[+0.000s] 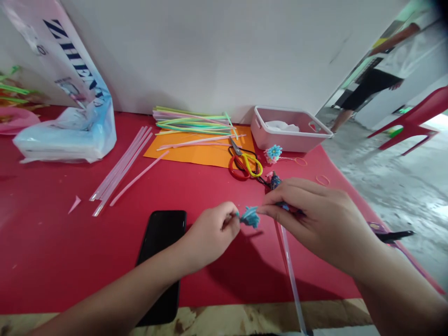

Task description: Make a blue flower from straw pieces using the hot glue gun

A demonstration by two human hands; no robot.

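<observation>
My left hand (213, 235) is closed in a pinch around the base of a small blue craft flower (250, 217). From the other side, the thumb and forefinger of my right hand (311, 214) meet at the flower's petal edge. Behind and under my right hand is a dark glue gun (276, 180), mostly hidden; whether the palm touches it I cannot tell. A clear glue stick (291, 275) runs from it toward the table's front edge. Just beyond lie scissors (247, 163) with red and yellow handles and a finished-looking blue and pink flower (273, 153).
Coloured stems (196, 122) lie on orange paper (196, 154), beside a pink bin (290, 133). Pink sticks (122, 170), a black phone (164, 242) and a plastic tissue pack (70, 135) are leftward. A person (385, 70) stands beyond the red table near a red chair (416, 116).
</observation>
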